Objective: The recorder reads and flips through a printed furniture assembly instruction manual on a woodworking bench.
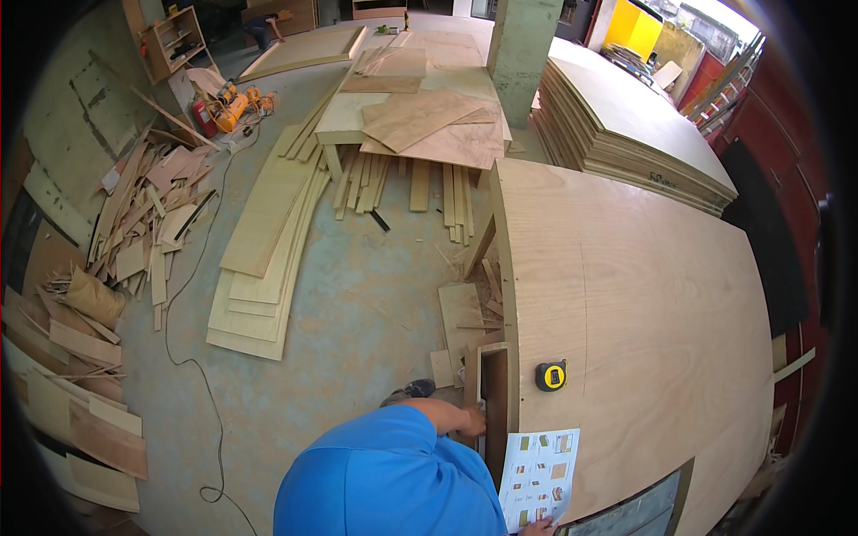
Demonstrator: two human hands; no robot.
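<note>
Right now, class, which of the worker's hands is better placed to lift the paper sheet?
Probably the right hand: its fingers are at the paper sheet's lower edge, while the left hand is away at the open wooden box.

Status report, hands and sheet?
Left hand at wooden compartment, grip unclear. Right hand at printed sheet, lower edge. Tape measure on plywood tabletop, clear of sheet.

Dark lettering on a board stack (636, 127), print on a white sheet (539, 479) too small to read

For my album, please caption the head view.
Workshop moment: left hand at a wooden compartment, right hand at an illustrated sheet, tape measure resting on plywood.
</note>
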